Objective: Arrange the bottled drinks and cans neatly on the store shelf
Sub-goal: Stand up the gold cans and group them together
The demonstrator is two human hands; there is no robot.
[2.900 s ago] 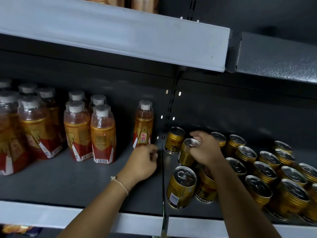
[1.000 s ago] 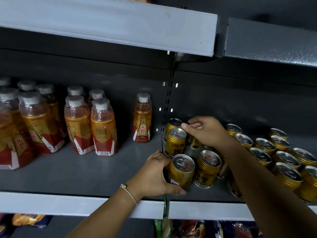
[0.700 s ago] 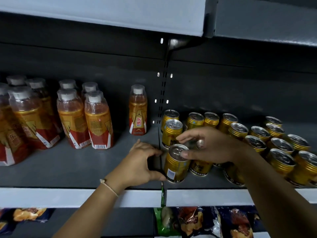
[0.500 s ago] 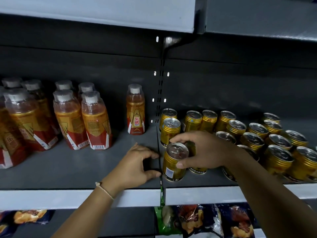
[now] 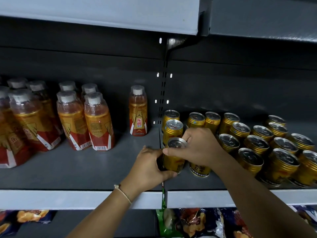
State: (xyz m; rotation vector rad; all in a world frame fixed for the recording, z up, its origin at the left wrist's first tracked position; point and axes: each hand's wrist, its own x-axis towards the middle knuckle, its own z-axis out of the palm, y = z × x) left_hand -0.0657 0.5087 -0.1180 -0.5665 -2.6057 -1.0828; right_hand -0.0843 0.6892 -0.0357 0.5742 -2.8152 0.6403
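- Both hands work on one gold can (image 5: 173, 161) at the front left corner of the can section, right beside the seam where two shelf boards meet on the store shelf (image 5: 82, 169).
- The left hand (image 5: 151, 167) curls round the lower side of that can, with the thumb under its front edge. The right hand (image 5: 199, 148) pinches its rim from above, fingers bent over the lid.
- Risk: the can stands very near the front lip, so a push forward could tip it off the shelf.
- Risk: the right forearm (image 5: 253, 191) reaches over the neighbouring cans (image 5: 267, 148). A sideways sweep could knock them over, since they stand tightly together, some touching.
- Risk: a second can (image 5: 199, 170) sits just behind the right hand and partly hidden by it. A nudge could skew it or push it out of line.
- Behind the held can, two more cans (image 5: 172, 129) form a column toward the back wall.
- On the left half, a single orange drink bottle (image 5: 138, 111) stands alone, well apart from a cluster of matching bottles (image 5: 82, 121) with clear overcaps.
- All the cans I can see show closed pull-tab lids, so I judge them full. The bottles hold amber liquid.
- The shelf below holds snack bags (image 5: 197, 222).
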